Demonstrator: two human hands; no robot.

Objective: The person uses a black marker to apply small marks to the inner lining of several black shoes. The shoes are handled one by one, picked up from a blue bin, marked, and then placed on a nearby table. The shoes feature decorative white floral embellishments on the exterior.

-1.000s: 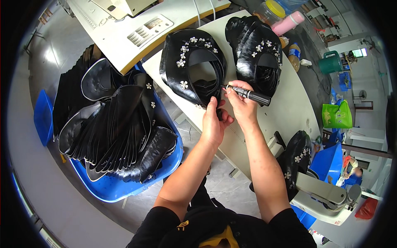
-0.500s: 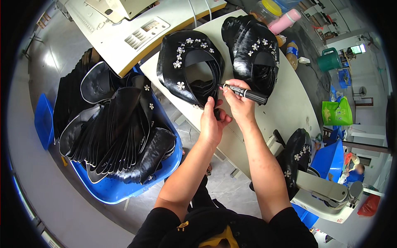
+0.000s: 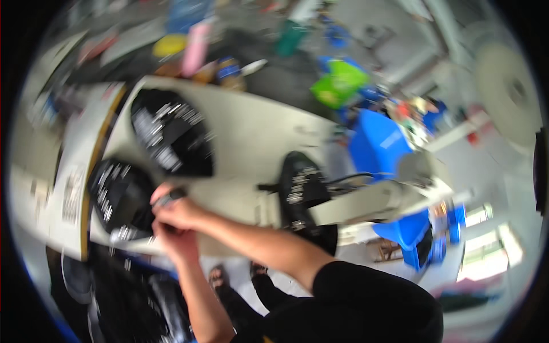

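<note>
The whole picture is smeared by motion. My right hand is closed round a black marker pen. Against it from below sits my left hand, its fingers curled; what they hold is hidden by blur. Both hands are at the right edge of a stack of glossy black shoe uppers with silvery flower ornaments, on the pale table. A second stack of black uppers lies just beyond it.
The pale table carries a machine arm at right, with more black uppers beside it. Black pieces pile up at lower left. A blue container, a green bag and a pink bottle are farther off.
The view has swung to the right, so the table and stacks appear farther left and turned. My hands have come together, the marker now close against the left hand.
</note>
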